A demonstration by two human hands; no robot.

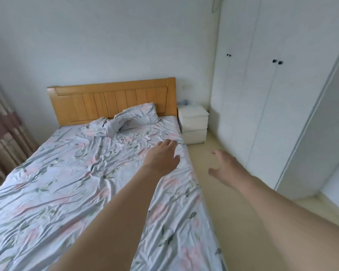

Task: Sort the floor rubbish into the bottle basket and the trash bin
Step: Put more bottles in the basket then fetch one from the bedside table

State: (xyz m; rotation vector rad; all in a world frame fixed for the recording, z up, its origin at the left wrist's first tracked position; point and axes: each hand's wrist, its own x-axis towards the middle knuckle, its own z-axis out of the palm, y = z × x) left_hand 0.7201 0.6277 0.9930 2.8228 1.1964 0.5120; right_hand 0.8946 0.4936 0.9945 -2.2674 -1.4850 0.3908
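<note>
Above the bed's [86,173] right edge, the left hand [162,157] reaches out, fingers relaxed, holding nothing; the right hand [225,167] spreads empty over the floor [223,212]. No rubbish shows.

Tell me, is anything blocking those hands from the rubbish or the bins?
That cannot be judged from this view: no rubbish, basket or bin shows. The left hand is over the bed and the right hand over the bare floor beside it, both empty with loose fingers. The floor strip toward the nightstand shows nothing lying on it.
</note>
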